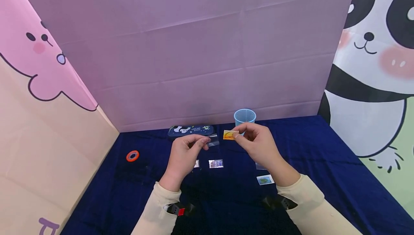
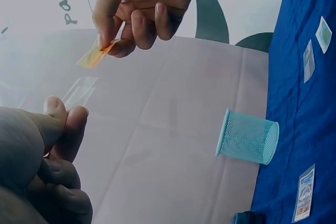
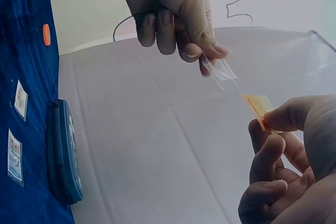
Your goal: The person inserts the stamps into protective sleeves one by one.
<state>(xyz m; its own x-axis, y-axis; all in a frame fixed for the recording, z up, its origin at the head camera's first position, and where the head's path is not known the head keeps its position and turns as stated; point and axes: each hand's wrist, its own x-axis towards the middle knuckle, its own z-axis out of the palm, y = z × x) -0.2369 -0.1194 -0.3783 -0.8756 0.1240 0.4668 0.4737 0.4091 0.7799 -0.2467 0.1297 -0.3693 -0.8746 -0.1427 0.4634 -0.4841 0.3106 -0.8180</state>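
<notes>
My left hand (image 1: 185,154) pinches a small clear plastic sleeve (image 1: 213,140) between thumb and index finger. To its right, my right hand (image 1: 255,141) holds a yellow-orange postage stamp (image 1: 228,134) by its edge with thumb and fingertips. In the right wrist view the stamp (image 3: 257,109) has a toothed edge and sits just apart from the sleeve (image 3: 221,73). Both hands are raised over the dark blue cloth. Below them lies a sleeved stamp (image 1: 216,163), with another stamp (image 1: 196,163) partly hidden by my left hand.
A blue-green stamp (image 1: 265,180) and a clear sleeve (image 1: 260,166) lie near my right wrist. At the back stand a light blue mesh cup (image 1: 244,114) and a panda pencil case (image 1: 191,130). An orange tape roll (image 1: 132,156) lies at left. Cloth walls enclose the table.
</notes>
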